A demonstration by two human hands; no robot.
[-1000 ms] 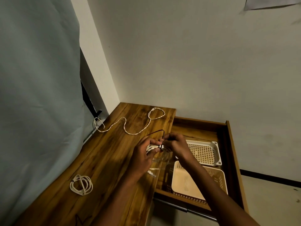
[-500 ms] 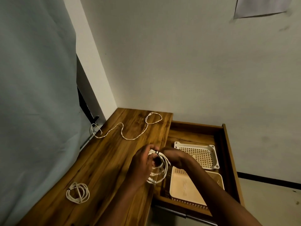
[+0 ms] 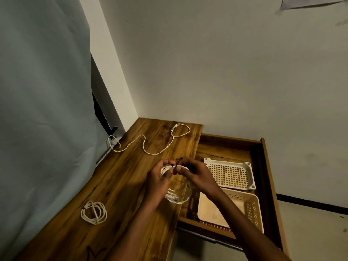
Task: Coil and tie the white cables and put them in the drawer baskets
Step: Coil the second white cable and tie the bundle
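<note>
My left hand grips a coiled white cable over the right edge of the wooden desk; the coil's lower loops hang below the hand. My right hand pinches a dark tie at the top of that coil. A second coil of white cable, tied, lies on the desk at the near left. An uncoiled white cable snakes across the far end of the desk. The open drawer holds a shallow white basket and a deeper cream basket.
A grey cloth hangs along the desk's left side. White walls close the corner behind the desk and drawer. The floor shows at the lower right.
The tie's loose end, a long loop a second ago, is now a short stub between my fingers. Both hands stay on the coil at the desk edge; the camera has shifted slightly.
</note>
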